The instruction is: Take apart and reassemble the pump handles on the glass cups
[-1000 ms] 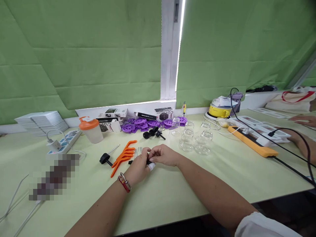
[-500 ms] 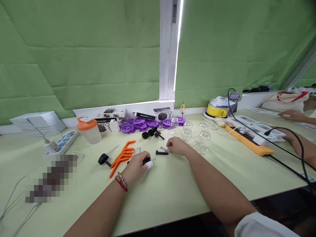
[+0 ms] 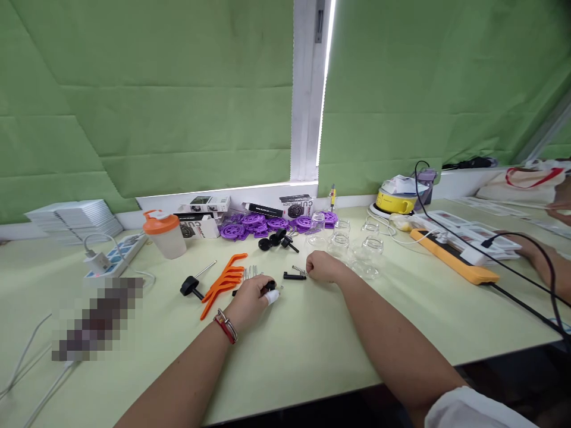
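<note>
Spring [image 3: 298,270], thin coiled wire, lies at 2 o'clock from the left hand [image 3: 252,297], beside a slim black piece [image 3: 292,276]. The left hand's fingers are closed on a small black part [image 3: 270,286], mostly hidden. The right hand [image 3: 325,266] curls at the spring's right end; cannot tell whether it grips. Smooth, bent orange pieces [image 3: 226,279]: left hand's 10 o'clock.
</note>
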`<action>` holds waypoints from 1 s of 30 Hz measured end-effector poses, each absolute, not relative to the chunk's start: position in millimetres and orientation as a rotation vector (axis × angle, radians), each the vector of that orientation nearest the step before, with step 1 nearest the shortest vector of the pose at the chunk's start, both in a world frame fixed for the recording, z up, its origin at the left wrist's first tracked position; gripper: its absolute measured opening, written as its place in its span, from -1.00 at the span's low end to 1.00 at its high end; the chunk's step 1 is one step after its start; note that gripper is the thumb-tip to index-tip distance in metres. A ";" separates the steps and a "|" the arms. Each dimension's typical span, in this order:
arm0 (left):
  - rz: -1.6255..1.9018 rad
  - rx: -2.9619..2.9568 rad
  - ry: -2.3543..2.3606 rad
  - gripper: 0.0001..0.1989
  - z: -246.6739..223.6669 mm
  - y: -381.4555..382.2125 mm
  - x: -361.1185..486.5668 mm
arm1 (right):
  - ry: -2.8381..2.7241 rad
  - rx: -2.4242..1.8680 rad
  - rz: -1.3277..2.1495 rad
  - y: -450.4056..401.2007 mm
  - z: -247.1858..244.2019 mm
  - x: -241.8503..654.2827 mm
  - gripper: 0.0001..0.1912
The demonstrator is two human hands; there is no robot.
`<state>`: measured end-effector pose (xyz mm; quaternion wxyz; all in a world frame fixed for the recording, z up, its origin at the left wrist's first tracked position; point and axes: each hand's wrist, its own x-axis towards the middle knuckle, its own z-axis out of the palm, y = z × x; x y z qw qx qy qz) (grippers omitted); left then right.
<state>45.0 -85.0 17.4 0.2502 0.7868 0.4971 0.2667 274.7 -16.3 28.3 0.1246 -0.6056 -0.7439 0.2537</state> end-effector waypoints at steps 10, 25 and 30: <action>0.708 2.166 1.355 -0.84 14.9 -83.6 44.7 | -2.196 -1.633 0.740 -16.5 26.7 276.2 -0.76; 0.735 2.203 1.361 -0.83 5.4 -78.9 43.7 | -1.946 -0.686 1.141 -45.7 14.9 212.8 -0.71; 0.738 2.214 1.346 -0.82 4.3 -78.7 43.7 | -1.986 -0.701 1.111 -48.1 21.9 218.0 -0.75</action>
